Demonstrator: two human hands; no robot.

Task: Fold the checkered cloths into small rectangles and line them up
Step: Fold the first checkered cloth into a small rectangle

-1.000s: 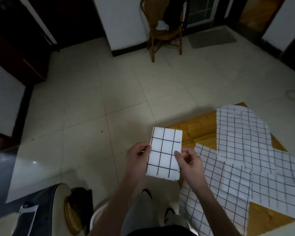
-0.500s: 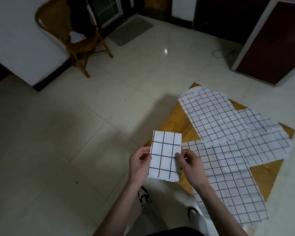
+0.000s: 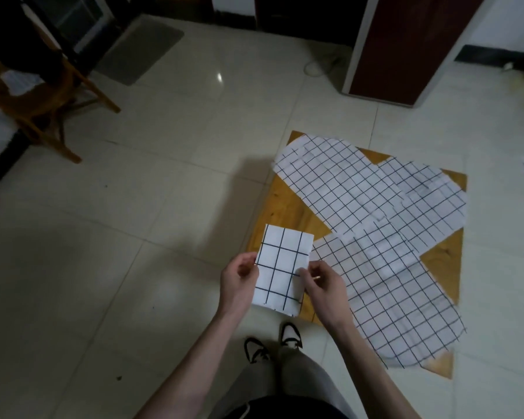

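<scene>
Folded cloth [image 3: 280,267]: small upright rectangle, white with black grid lines, 3 squares across; held in the air above the floor, just left of the wooden board [image 3: 288,207]. Held the same way as 0.5 s and 1.0 s ago; only the view has swung, so the board now shows whole and the chair has slid to the upper-left corner.

Left hand [image 3: 239,282]: fingers curled, pinching the folded cloth's left edge at mid-height.

Right hand [image 3: 324,282]: fingertips pinching the folded cloth's right edge, low on that side.

Unfolded cloths [image 3: 375,237]: at least 3 flat sheets of the same grid pattern, thin and creased, with rounded ends; they overlap crosswise on the board and the nearest one overhangs its near edge.

Wooden board: flat, yellow-brown, visible grain, lying on the floor with corners showing between the sheets.

Floor [image 3: 133,237]: large glossy pale tiles with a light reflection.

Shoes [image 3: 273,343]: 2, dark with white, just below the folded cloth, left of the board's near corner.

Wooden chair [image 3: 43,101]: far left of the board, dark garment over it.

Grey mat [image 3: 139,49]: beyond the chair.

Dark red cabinet [image 3: 406,46]: behind the board, white-framed.
</scene>
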